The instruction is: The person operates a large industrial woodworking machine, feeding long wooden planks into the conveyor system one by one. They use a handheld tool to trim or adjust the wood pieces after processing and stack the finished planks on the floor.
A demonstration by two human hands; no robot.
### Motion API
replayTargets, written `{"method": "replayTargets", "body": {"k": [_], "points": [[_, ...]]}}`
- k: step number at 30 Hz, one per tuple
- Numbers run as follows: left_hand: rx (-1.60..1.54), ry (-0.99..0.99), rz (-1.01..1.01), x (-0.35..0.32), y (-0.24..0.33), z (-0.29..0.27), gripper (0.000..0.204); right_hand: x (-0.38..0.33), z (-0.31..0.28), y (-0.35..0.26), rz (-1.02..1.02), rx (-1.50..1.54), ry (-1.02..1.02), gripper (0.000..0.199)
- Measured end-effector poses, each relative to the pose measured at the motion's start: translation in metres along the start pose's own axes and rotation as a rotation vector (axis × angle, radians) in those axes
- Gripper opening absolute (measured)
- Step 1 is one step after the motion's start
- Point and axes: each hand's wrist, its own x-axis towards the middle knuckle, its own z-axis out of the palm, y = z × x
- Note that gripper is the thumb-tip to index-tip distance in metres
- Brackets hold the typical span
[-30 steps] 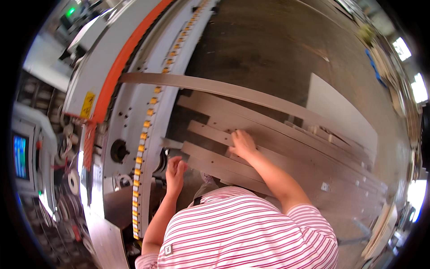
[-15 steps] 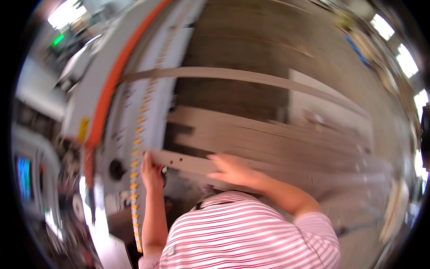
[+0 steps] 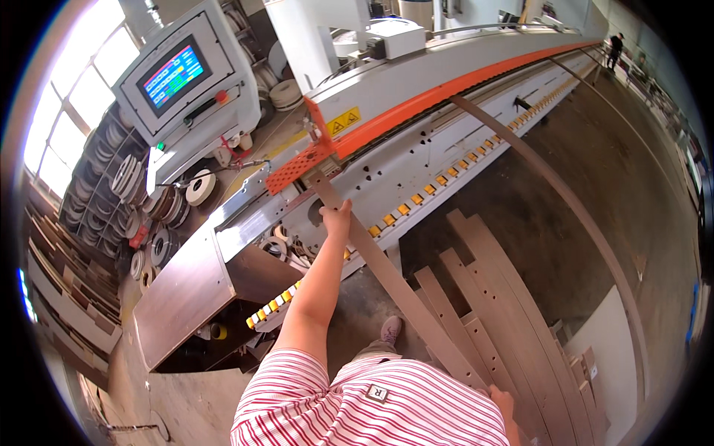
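Observation:
A long narrow brown board [image 3: 401, 286] slants from the edge of the machine down to my right side. My left hand [image 3: 336, 219], arm stretched forward, is closed around it near its far end, which lies on the machine bed below a perforated orange guard [image 3: 299, 167]. At the near end of the board, my right hand [image 3: 503, 405] grips its edge. Part of this hand is hidden by my striped shirt. Another long strip [image 3: 569, 197] runs from under the machine's orange rail [image 3: 416, 110] and curves down at the right.
Several drilled boards [image 3: 513, 312] are stacked to my right beside a pale panel [image 3: 606, 349]. Yellow rollers [image 3: 401, 209] line the machine edge. A control panel [image 3: 178, 78] stands at left, near racked rolls of edging [image 3: 97, 186]. Far right, another person [image 3: 615, 50] stands.
My view has swung left toward the control panel. My left hand has reached forward along the machine, and the held board's far end now lies by the orange guard. My right hand is at its near end.

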Motion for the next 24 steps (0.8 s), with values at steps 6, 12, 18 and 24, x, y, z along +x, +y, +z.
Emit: {"method": "replayTargets", "body": {"k": [6,12,18,24], "points": [[0.114,0.067,-0.048,0.019,0.004,0.005,0.078,0.044,0.0,-0.037,-0.097,-0.073,0.045,0.072],[0.101,0.025,-0.064,0.032,0.009,0.013,0.079,0.065,-0.022,-0.073,-0.089,-0.112,-0.005,0.075],[0.157,0.076,-0.06,0.053,0.004,0.017,0.067,0.077,-0.035,-0.081,-0.078,-0.078,-0.064,0.076],[0.165,0.11,-0.019,0.054,0.005,0.022,0.066,0.084,-0.039,-0.077,-0.075,-0.114,-0.067,0.074]]}}
